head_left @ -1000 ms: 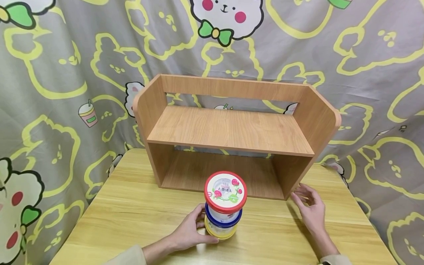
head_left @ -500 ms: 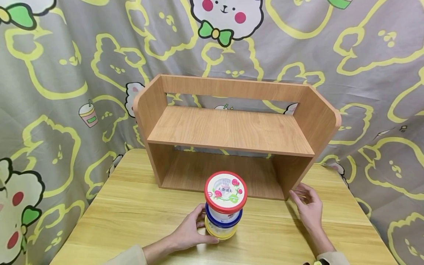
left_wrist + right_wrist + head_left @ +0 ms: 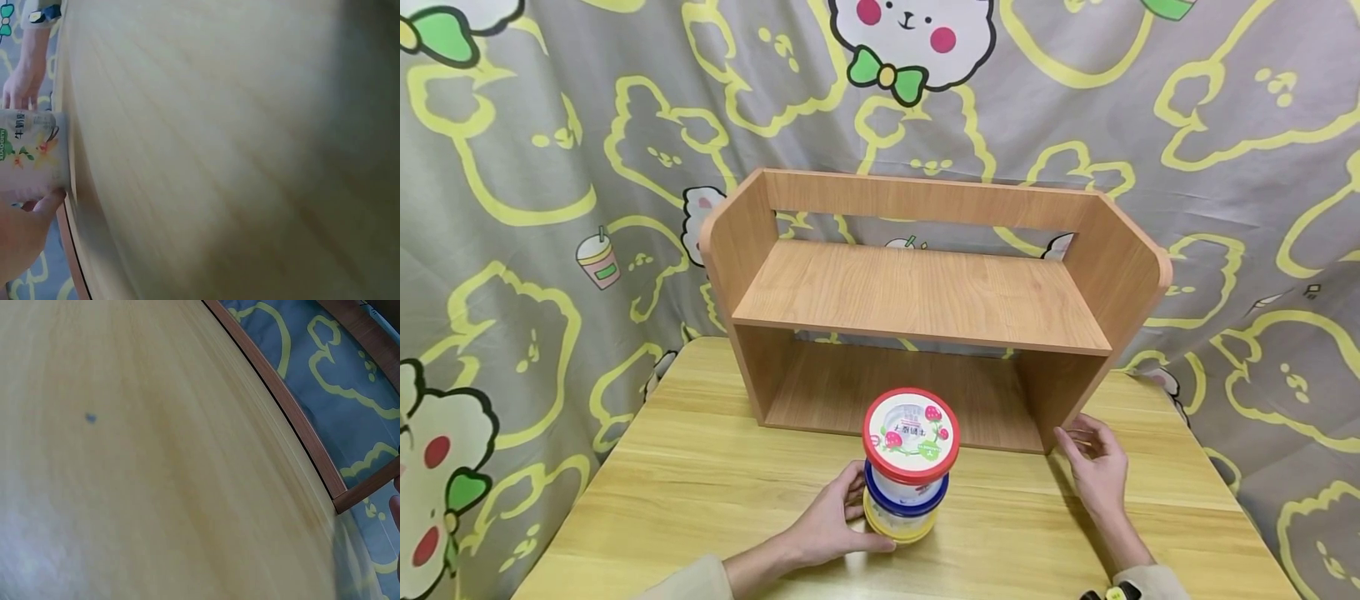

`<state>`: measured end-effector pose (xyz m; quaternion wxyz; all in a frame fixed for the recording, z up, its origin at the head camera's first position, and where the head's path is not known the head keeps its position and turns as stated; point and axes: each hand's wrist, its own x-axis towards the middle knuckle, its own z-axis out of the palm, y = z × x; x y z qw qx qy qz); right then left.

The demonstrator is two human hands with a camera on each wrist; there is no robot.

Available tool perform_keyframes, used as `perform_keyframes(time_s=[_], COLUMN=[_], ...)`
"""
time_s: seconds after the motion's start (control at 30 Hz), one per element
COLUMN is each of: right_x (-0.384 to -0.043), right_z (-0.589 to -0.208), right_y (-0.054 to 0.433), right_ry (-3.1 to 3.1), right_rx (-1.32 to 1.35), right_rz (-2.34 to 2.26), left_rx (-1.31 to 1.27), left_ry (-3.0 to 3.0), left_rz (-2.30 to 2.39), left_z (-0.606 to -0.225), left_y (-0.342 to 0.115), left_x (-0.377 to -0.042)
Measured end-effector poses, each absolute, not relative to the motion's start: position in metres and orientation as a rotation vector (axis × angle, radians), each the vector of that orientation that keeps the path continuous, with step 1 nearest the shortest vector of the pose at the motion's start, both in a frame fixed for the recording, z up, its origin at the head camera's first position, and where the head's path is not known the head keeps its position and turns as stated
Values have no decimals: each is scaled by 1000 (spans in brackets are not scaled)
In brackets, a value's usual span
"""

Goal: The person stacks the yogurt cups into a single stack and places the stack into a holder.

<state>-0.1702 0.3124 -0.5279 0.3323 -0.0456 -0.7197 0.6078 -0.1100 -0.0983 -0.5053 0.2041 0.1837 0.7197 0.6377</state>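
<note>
A stack of round plastic tubs (image 3: 912, 433) stands on the table before the shelf. The top lid is red-rimmed with printed strawberries; a blue rim and a yellow rim show lower down. My left hand (image 3: 826, 523) grips the stack low on its left side, thumb in front and fingers partly hidden behind. In the left wrist view, a pale tub (image 3: 34, 153) with a flower print sits by that thumb. My right hand (image 3: 1097, 467) touches the lower right front corner of the wooden shelf (image 3: 917, 292), thumb at the edge and fingers loosely bent along the outer side.
The two-level shelf stands at the back of the wooden table (image 3: 700, 492), its side panels rising at both ends. A patterned grey curtain (image 3: 550, 250) hangs behind and around. A dark watch (image 3: 1112, 593) sits on the right wrist.
My right hand has shifted slightly left against the shelf corner, and the watch has come into view. The left hand, the tubs and the shelf have stayed in place.
</note>
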Motion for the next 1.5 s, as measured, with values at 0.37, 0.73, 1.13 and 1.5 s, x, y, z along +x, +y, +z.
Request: perform_keyframes(time_s=[0.37,0.73,1.13,1.5], right_x=[-171,-172,-172,-171], right_z=[-530,-531,-529,-529], right_y=[312,312,311,313], right_ry=[-1896,-1908,-1908,-1905], right_rx=[-126,-150,-155,-133], right_rz=[1535,1527,1535,1562], left_rx=[526,517,569,597], left_ry=[1992,1996,2063,2143], left_rz=[1810,1852,1885,1904], left_z=[-506,-506,-491,-463], left_y=[-99,-104,-110,-118], left_x=[-112,-114,-120,-125])
